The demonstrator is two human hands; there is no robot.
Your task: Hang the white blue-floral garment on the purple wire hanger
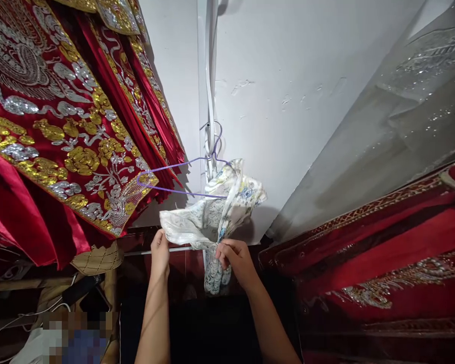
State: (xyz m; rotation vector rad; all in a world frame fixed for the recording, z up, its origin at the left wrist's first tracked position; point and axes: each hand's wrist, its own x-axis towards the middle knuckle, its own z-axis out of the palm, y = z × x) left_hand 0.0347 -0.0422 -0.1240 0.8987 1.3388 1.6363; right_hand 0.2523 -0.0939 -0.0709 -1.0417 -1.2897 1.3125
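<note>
A white cloth [212,212] printed with small blue and yellow flowers hangs bunched from a thin purple wire hanger [174,179], in front of a white wall [288,76]. The hanger's hook [217,136] catches on a pale vertical strip [211,76] running up the wall. The hanger's long axis lies roughly level, its narrow looped end pointing left toward the red garments, while the cloth's long axis runs downward from the hanger to a gathered, twisted tail below. The fabric looks light and thin, creased and puffed into loose folds at the top, drawn tight into a rope-like bundle at the bottom.

The left hand [160,253] reaches up and pinches the lower left edge of the cloth, its grip closed on the hem. The right hand [237,260] is clenched around the twisted tail, fingers curled over the bundle, which sticks out below the fist. Both forearms rise from the bottom of the view, close together.

On the left hangs a red satin garment [53,126] thick with gold and silver sequin embroidery in scrolls and flowers, glossy and stiffly pleated. On the right lies another red embroidered fabric [382,253] with gold trim, beneath a sheer grey sequinned sheet [402,111]. A slim pale rod [178,249] runs level behind the hands. A white cable [7,323] loops at the lower left.
</note>
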